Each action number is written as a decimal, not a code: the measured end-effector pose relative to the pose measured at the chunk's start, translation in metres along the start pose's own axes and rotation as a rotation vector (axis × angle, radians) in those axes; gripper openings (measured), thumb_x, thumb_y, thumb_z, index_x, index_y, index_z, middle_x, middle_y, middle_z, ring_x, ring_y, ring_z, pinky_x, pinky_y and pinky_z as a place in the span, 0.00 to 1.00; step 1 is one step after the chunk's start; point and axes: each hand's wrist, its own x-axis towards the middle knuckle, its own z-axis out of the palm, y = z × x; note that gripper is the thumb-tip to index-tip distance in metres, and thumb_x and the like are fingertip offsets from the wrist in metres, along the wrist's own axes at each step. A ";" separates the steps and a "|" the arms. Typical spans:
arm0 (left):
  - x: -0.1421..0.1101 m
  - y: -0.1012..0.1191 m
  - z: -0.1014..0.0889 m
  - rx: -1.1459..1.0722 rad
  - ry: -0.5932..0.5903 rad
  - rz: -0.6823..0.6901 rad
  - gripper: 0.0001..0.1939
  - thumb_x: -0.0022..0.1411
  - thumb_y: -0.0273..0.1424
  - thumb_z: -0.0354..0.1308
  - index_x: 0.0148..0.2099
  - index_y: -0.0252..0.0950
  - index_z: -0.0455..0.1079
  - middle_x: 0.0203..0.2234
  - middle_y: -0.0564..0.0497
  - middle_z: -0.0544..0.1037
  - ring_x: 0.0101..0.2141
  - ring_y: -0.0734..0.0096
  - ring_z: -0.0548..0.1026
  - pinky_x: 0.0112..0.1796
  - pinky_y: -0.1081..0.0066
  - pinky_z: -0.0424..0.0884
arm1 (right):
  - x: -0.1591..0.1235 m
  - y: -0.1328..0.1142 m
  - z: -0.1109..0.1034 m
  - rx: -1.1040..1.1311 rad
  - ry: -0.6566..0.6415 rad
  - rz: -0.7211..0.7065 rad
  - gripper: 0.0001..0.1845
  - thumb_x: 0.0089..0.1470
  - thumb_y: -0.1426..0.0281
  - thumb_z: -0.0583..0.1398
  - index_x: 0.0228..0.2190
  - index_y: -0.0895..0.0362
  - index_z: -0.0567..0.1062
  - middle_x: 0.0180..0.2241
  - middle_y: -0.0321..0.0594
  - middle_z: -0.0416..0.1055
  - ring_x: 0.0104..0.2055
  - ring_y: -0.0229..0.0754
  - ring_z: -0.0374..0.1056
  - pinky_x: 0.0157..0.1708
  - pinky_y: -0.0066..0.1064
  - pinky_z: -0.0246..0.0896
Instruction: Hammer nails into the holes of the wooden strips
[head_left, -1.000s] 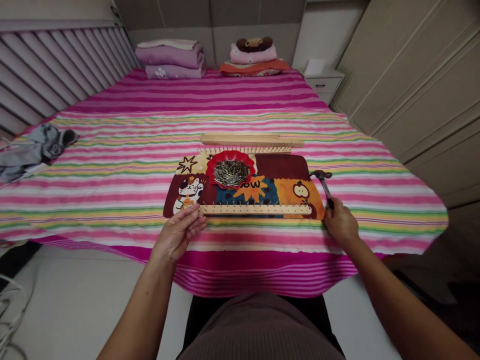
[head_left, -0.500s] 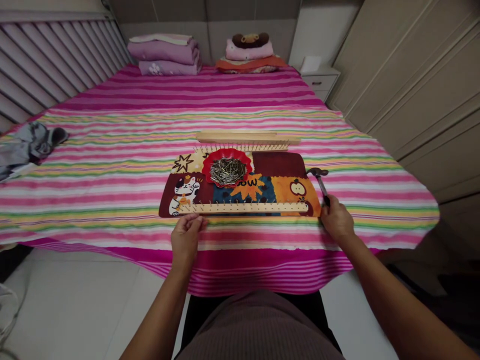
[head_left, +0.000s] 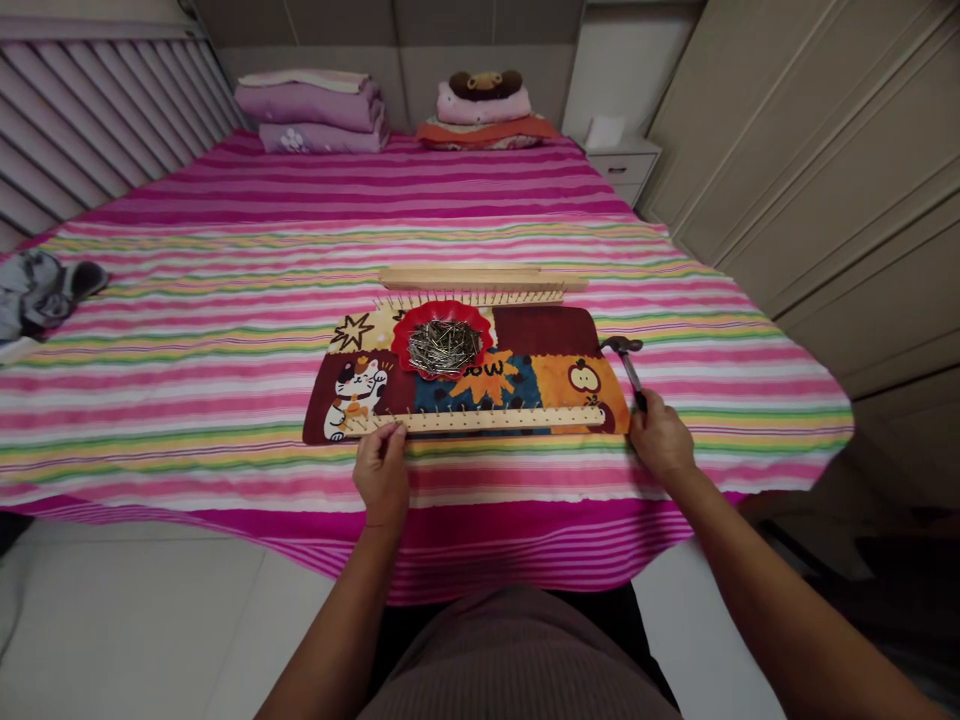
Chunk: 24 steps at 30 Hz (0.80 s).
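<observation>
A pale wooden strip [head_left: 487,420] set with several upright nails lies along the near edge of a patterned mat [head_left: 551,330]. My left hand [head_left: 384,475] is closed in a pinch, its fingertips over the strip's near edge towards the left end. Whatever sits between those fingertips is too small to tell. At the mat's right side my right hand [head_left: 661,440] is wrapped round the dark handle of a hammer [head_left: 631,368], whose head points away from me. A red scalloped bowl [head_left: 401,345] full of loose nails [head_left: 444,347] rests on the mat.
Behind the mat lie another nail-studded strip [head_left: 517,297] and plain wooden strips [head_left: 465,278]. All are on a bed with a striped cover [head_left: 225,350]. Grey clothing [head_left: 45,290] lies far left; folded bedding [head_left: 311,110] is stacked at the back. A wardrobe [head_left: 817,180] stands right.
My left hand has moved right and forward, from just below the strip onto its near edge. My right hand keeps the hammer in about the same place beside the mat. The view has shifted slightly.
</observation>
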 end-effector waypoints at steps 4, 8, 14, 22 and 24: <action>-0.001 0.003 0.000 0.001 -0.003 -0.020 0.15 0.56 0.42 0.55 0.38 0.38 0.72 0.36 0.51 0.76 0.42 0.68 0.73 0.49 0.69 0.67 | -0.001 -0.001 -0.002 -0.007 0.001 -0.003 0.23 0.59 0.70 0.50 0.56 0.60 0.66 0.35 0.49 0.71 0.28 0.42 0.62 0.24 0.30 0.44; -0.001 0.003 0.002 -0.061 0.004 -0.046 0.15 0.55 0.43 0.56 0.38 0.37 0.73 0.37 0.50 0.76 0.42 0.68 0.73 0.49 0.68 0.66 | -0.001 -0.001 -0.003 -0.002 -0.001 -0.009 0.24 0.59 0.71 0.50 0.56 0.61 0.65 0.34 0.49 0.71 0.28 0.41 0.62 0.24 0.30 0.43; -0.001 -0.002 0.010 -0.141 0.103 -0.028 0.15 0.52 0.42 0.59 0.36 0.37 0.73 0.33 0.51 0.77 0.39 0.68 0.74 0.47 0.66 0.68 | -0.001 0.000 -0.001 0.015 0.006 -0.017 0.24 0.60 0.70 0.51 0.56 0.61 0.65 0.36 0.50 0.71 0.27 0.40 0.61 0.24 0.30 0.42; 0.000 -0.006 0.011 -0.014 0.114 0.109 0.12 0.55 0.41 0.57 0.34 0.38 0.74 0.31 0.52 0.77 0.37 0.69 0.73 0.44 0.67 0.68 | 0.005 0.010 0.008 0.093 0.045 -0.026 0.24 0.58 0.71 0.52 0.55 0.60 0.67 0.35 0.49 0.72 0.28 0.41 0.62 0.24 0.29 0.45; 0.000 -0.005 0.012 0.022 0.118 0.128 0.11 0.55 0.40 0.57 0.35 0.38 0.74 0.31 0.52 0.76 0.37 0.68 0.73 0.43 0.67 0.68 | 0.007 0.015 0.009 0.210 0.061 -0.042 0.24 0.56 0.71 0.52 0.54 0.60 0.69 0.33 0.47 0.72 0.28 0.41 0.63 0.25 0.29 0.50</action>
